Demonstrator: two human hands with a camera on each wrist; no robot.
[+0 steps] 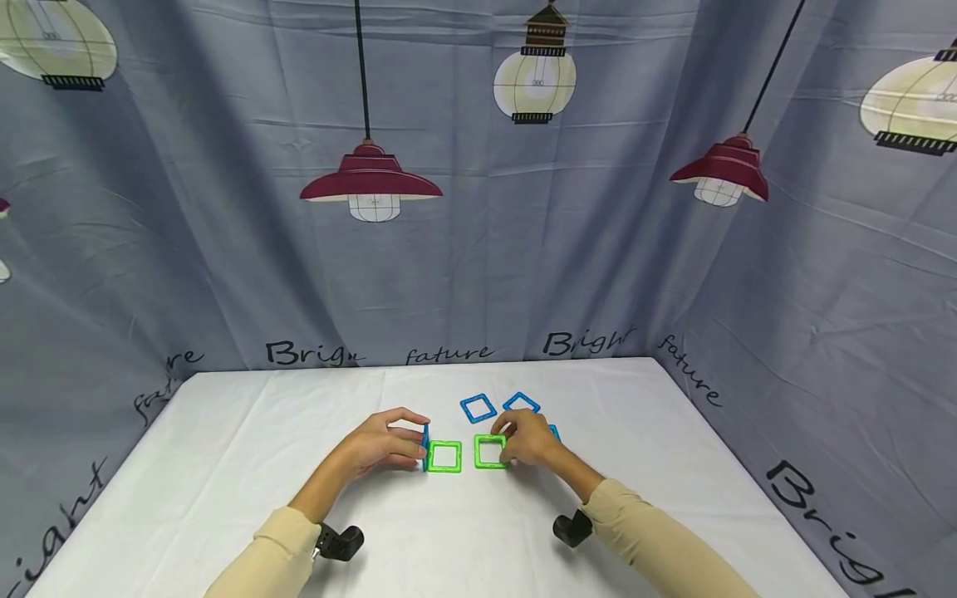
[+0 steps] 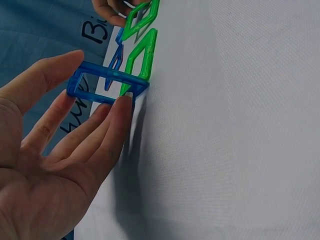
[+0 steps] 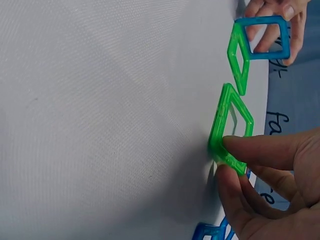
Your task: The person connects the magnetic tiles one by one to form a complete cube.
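Note:
My left hand holds a blue square magnetic tile on edge, thumb at its top and fingertips against its lower part. This blue tile stands upright along the left side of a green square magnetic tile that lies flat on the table. To the right, my right hand pinches another green square magnetic tile by its right edge between thumb and fingers. That tile looks thick in the right wrist view; whether it is a stack I cannot tell. A small gap separates the two green tiles.
Behind the right hand, a blue tile and a second blue tile lie on the white tabletop. Another blue piece is partly hidden by that hand. A grey printed curtain surrounds the table's back and sides.

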